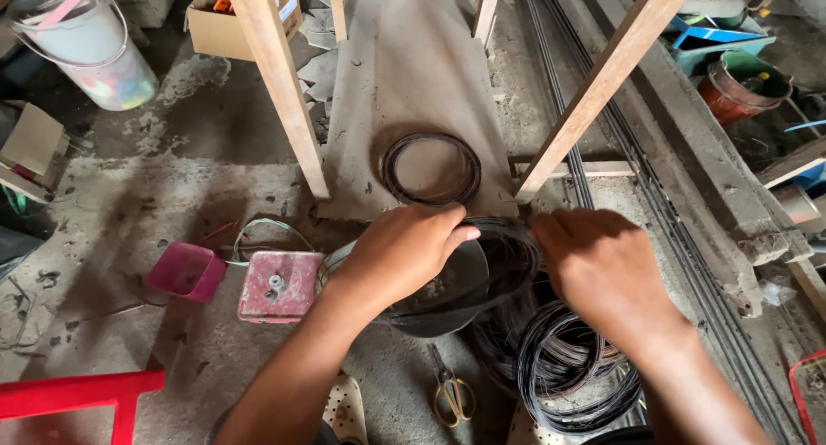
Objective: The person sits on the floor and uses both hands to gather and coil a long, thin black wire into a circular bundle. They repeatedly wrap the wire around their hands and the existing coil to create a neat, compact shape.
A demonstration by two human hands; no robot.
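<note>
Holding: we grip a dark wire coil (503, 256) with both hands, low centre of the scene, just above the concrete floor (172, 195).
Left hand (404, 251): fingers closed over the coil's upper left rim, thumb underneath as far as we can tell.
Right hand (602, 268): fingers clamped on the upper right rim; fingertips hidden behind the knuckles.
Handling: we judge the wire thin, springy and light, apt to uncoil or snag; the rim, where strands bunch together, looks the safest place to hold.
Below right: a larger wire bundle (572, 376) lies under the right wrist.
Far centre: a small wire ring (430, 168) rests on a dusty board (413, 66) between two timber legs (275, 75).
Near: scissors (452, 393) on the floor.
Left: pink tray (185, 271) and a red block (280, 286).
Far left: white bucket (86, 45).
</note>
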